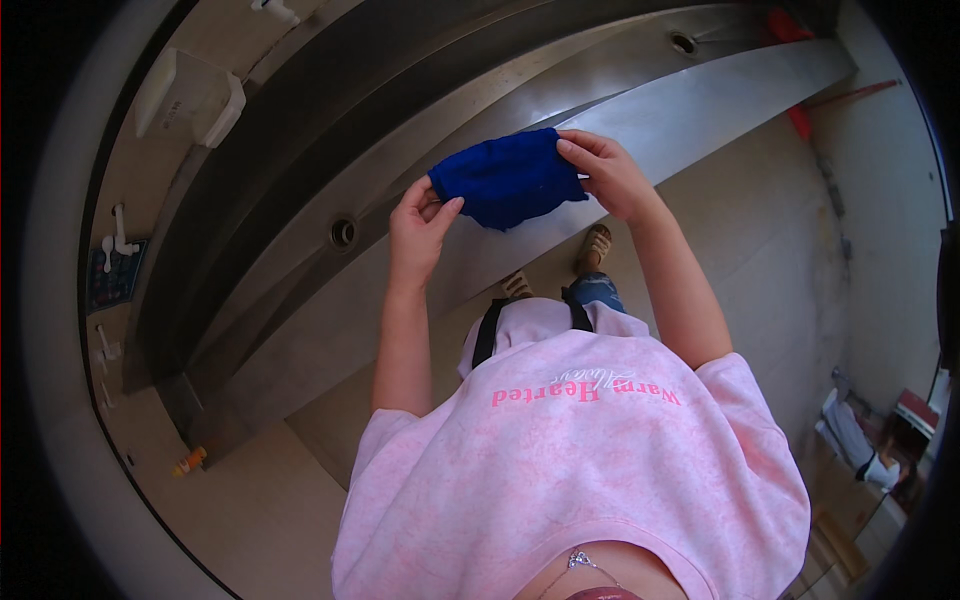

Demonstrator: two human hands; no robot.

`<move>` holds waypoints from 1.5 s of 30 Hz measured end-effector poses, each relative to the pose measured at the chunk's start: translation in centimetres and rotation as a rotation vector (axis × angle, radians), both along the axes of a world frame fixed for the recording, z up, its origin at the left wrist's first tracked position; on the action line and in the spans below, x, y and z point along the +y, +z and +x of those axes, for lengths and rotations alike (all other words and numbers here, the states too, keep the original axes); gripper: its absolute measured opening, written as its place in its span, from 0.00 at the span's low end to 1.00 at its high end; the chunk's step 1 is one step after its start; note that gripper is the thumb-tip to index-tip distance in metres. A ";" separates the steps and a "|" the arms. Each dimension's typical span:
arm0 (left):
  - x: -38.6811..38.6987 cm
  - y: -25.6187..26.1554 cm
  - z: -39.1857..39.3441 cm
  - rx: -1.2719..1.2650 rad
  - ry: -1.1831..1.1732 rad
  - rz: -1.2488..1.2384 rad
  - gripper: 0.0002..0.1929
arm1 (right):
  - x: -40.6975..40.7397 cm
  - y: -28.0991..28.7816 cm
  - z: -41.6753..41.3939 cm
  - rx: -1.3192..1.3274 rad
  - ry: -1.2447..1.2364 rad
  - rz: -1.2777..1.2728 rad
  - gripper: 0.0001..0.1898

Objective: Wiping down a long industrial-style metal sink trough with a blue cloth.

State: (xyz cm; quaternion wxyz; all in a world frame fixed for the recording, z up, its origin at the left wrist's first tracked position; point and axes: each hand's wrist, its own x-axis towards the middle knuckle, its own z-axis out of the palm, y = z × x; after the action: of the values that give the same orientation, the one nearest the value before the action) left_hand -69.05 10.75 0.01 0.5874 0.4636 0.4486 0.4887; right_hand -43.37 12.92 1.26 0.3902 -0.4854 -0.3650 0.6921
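Note:
A piece of dark blue cloth is stretched between my two hands in front of me, over a stainless steel trough sink. My left hand pinches its left edge between thumb and fingers. At the upper right corner, my right hand grips the cloth the same way. The lower edge of the cloth hangs uneven. One round drain hole lies left of my left hand, and another drain hole is at the far right of the trough.
A white box and white taps are along the left wall. An orange-yellow bottle stands lower left. Red objects and a red stick are by the right wall. Another person appears at lower right, farther off.

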 end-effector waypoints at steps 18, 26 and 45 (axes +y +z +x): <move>0.0 -1.0 0.3 0.052 0.052 0.029 0.17 | -0.2 -1.1 -1.2 0.143 -0.133 -0.142 0.08; 0.3 -1.3 0.9 0.125 0.091 0.050 0.16 | -1.2 -4.9 -1.0 0.366 -0.085 -0.398 0.08; -1.1 -3.7 1.1 1.026 0.199 0.228 0.13 | -1.7 -3.8 -1.6 0.404 -0.166 -0.174 0.05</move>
State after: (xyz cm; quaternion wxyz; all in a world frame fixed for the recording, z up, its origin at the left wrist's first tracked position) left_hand -67.99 9.70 -3.66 0.1892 0.6590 0.6640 0.2984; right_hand -45.01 11.21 -2.56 0.4677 -0.3972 -0.1770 0.7695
